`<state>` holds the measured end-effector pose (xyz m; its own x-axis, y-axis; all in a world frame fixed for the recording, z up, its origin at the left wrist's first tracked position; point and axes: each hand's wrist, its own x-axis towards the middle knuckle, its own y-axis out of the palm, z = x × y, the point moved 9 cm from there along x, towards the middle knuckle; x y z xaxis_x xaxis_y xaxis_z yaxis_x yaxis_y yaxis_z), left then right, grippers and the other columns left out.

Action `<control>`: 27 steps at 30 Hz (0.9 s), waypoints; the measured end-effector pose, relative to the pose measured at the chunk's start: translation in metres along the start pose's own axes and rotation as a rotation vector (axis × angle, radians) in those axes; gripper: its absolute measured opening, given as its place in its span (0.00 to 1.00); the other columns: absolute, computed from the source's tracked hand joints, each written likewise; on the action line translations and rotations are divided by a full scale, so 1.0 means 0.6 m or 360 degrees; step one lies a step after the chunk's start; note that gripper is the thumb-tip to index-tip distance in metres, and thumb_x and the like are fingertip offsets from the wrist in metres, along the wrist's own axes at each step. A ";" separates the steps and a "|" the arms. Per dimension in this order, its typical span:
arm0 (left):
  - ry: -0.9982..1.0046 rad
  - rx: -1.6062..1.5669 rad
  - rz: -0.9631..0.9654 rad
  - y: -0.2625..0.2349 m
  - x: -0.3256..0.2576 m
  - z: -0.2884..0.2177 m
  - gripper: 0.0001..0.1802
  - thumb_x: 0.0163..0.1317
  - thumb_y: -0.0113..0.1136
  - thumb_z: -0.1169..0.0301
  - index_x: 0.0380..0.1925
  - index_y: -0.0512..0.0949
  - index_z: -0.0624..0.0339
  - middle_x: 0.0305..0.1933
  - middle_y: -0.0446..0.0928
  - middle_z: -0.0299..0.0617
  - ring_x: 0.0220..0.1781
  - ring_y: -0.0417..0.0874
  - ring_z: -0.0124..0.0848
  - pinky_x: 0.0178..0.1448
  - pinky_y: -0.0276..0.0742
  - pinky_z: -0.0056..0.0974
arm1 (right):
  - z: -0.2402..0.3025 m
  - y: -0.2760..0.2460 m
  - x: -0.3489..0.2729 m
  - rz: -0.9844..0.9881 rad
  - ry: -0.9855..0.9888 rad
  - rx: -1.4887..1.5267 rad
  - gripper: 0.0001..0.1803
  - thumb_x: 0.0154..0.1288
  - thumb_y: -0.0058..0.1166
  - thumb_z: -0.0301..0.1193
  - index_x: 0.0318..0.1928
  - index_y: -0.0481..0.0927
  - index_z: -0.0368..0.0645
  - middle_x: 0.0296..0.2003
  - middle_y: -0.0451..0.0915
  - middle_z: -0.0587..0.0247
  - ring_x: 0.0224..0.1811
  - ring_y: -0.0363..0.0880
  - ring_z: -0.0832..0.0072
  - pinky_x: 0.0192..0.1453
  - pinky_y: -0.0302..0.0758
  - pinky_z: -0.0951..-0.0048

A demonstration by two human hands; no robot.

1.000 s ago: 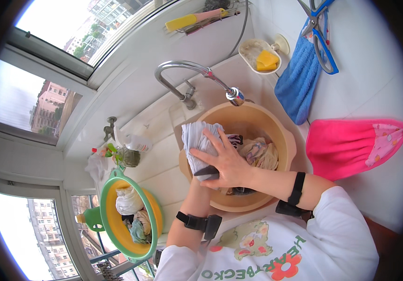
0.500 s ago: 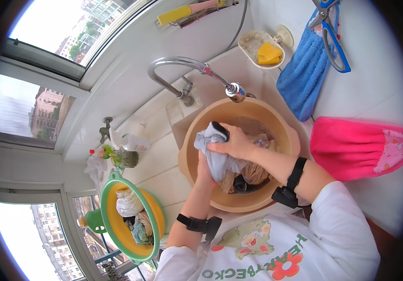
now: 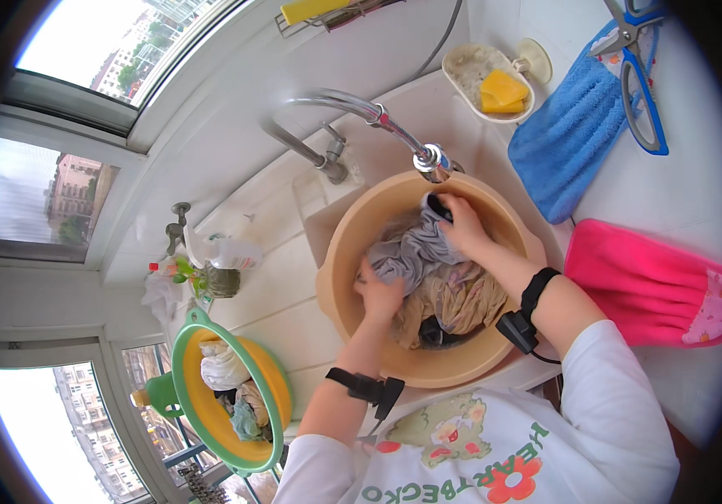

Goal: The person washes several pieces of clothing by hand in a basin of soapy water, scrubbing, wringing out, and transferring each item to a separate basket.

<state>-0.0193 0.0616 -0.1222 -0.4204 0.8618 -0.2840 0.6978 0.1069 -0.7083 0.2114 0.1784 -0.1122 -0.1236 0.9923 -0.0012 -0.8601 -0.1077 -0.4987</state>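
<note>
A tan plastic basin (image 3: 352, 244) sits in the sink under a curved chrome faucet (image 3: 352, 105). Inside it lie wet clothes: a grey garment (image 3: 411, 250), a beige one (image 3: 460, 301) and something dark beneath. My left hand (image 3: 378, 294) grips the near end of the grey garment. My right hand (image 3: 466, 225) holds its far end by the basin's back wall, just below the faucet head (image 3: 433, 160). Both wrists wear black bands.
A green and yellow tub (image 3: 201, 412) with more clothes stands at the lower left. A soap dish (image 3: 470, 71) with a yellow bar, a blue towel (image 3: 575, 139), blue scissors (image 3: 642, 92) and a pink cloth (image 3: 655, 286) hang on the right wall. Windows run along the left.
The grey garment, held up and spread a second ago, has been bunched and brought down into the basin. Both hands have lowered with it, the right one reaching toward the faucet side.
</note>
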 end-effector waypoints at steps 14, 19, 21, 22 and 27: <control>-0.0017 0.0963 0.0729 0.149 0.014 0.017 0.44 0.51 0.62 0.63 0.69 0.54 0.36 0.74 0.37 0.54 0.71 0.46 0.67 0.65 0.52 0.69 | -0.110 0.135 -0.052 0.0960 0.0304 -0.1052 0.26 0.66 0.41 0.28 0.62 0.69 0.68 0.72 0.44 0.59 0.69 0.50 0.42 0.65 0.60 0.42; 0.0105 0.1149 0.0946 0.182 0.036 0.065 0.38 0.53 0.58 0.61 0.67 0.59 0.46 0.70 0.55 0.55 0.72 0.52 0.56 0.67 0.57 0.61 | -0.110 0.139 -0.048 0.0878 0.0257 -0.0922 0.21 0.64 0.42 0.28 0.55 0.76 0.61 0.64 0.60 0.51 0.58 0.68 0.44 0.61 0.68 0.51; -0.0026 0.0849 0.0907 0.175 0.052 0.083 0.37 0.53 0.58 0.59 0.66 0.60 0.49 0.67 0.60 0.54 0.70 0.57 0.54 0.67 0.59 0.57 | -0.095 0.129 -0.037 0.0840 0.0194 -0.0932 0.21 0.62 0.44 0.27 0.54 0.77 0.60 0.60 0.66 0.49 0.54 0.73 0.45 0.59 0.70 0.54; -0.0153 0.0548 0.0867 0.161 0.058 0.082 0.37 0.53 0.57 0.57 0.64 0.62 0.52 0.65 0.65 0.52 0.68 0.62 0.52 0.67 0.61 0.54 | -0.075 0.108 -0.025 0.0718 0.0220 -0.0670 0.20 0.59 0.47 0.26 0.51 0.78 0.57 0.55 0.71 0.49 0.53 0.74 0.47 0.57 0.72 0.55; -0.1070 -0.1321 0.0796 0.080 -0.015 -0.054 0.33 0.55 0.53 0.47 0.59 0.68 0.50 0.59 0.70 0.46 0.60 0.71 0.44 0.60 0.67 0.48 | 0.079 -0.007 0.001 0.0257 0.0158 0.0014 0.17 0.50 0.56 0.27 0.44 0.81 0.43 0.36 0.81 0.46 0.43 0.80 0.53 0.50 0.75 0.59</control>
<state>0.0365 0.0751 -0.1326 -0.0409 0.4913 -0.8700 0.9309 0.3351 0.1454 0.1913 0.1768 -0.0692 -0.2113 0.9631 -0.1665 -0.8374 -0.2663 -0.4774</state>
